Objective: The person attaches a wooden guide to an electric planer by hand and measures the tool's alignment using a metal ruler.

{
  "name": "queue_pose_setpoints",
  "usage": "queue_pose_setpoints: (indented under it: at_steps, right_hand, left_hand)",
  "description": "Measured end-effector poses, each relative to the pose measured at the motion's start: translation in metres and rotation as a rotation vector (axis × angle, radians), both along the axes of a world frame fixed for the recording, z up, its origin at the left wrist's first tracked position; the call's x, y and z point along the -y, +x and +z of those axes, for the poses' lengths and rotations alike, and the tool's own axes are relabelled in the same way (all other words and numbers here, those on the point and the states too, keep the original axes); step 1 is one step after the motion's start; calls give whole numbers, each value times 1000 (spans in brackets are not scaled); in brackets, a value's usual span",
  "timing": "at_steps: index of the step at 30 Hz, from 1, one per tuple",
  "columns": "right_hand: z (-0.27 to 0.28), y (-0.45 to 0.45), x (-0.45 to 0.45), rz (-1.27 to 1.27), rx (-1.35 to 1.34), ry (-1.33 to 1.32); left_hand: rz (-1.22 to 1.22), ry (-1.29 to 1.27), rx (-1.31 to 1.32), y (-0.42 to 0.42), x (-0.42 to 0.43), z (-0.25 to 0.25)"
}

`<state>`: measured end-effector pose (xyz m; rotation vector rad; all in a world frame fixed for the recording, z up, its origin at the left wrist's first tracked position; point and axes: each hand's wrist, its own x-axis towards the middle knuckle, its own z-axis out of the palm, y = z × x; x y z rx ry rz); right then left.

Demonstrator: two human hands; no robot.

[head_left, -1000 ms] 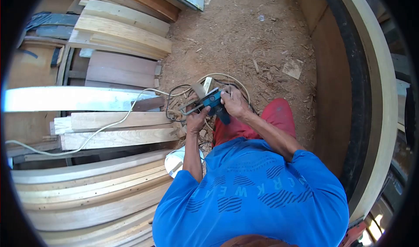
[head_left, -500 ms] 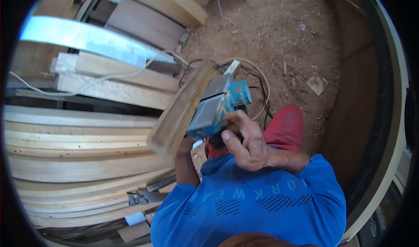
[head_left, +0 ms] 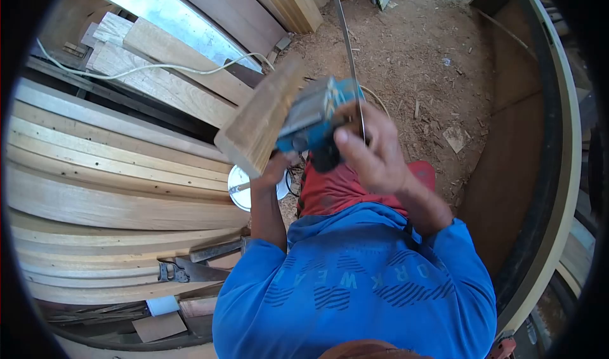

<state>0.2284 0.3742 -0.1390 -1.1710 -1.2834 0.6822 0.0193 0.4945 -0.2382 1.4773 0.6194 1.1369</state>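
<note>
Your teal power tool is up off the ground in front of your red trousers, tilted, with a flat grey face showing. Just left of the tool, and slanting along it, is a thick wooden block, its near end lower than its far one; blur at the far end makes it hard to say whether the two touch.

Your right grip is at the right side of the tool, the fingers curled towards it and the thumb standing away from them; you are blurred there, so I cannot tell whether they close on it. A thin strip runs from beyond the tool down across those fingers, and whether you pinch it is unclear. Your left grip is on the near left of the tool, under the block's lower end, its fingers mostly hidden, so I cannot tell what they clasp.

Nearer to you than the tool and to its left, a white bucket stands beside your left forearm. Further left of the tool are long stacked boards, with a handsaw at their near side. Beyond those boards, to the tool's far left, a pale cable trails over planks.
</note>
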Motion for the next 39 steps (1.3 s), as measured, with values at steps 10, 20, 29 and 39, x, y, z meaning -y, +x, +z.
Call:
queue_pose_setpoints:
  at_steps: [10,20,29,39]
  right_hand:
    - [-38,2,5,-50,-85,-55]
    - [-106,-22,55,0,-379,-356]
    - [-131,-14,30,100,-264,-361]
    - [-157,31,46,-202,-200,-387]
  left_hand:
    - [-135,172,-29,0,-4,9]
    - [-336,38,-70,-16,10,-29]
    - [-116,405,-341,-35,-5,-47]
    - [-60,459,-406,-47,-17,-64]
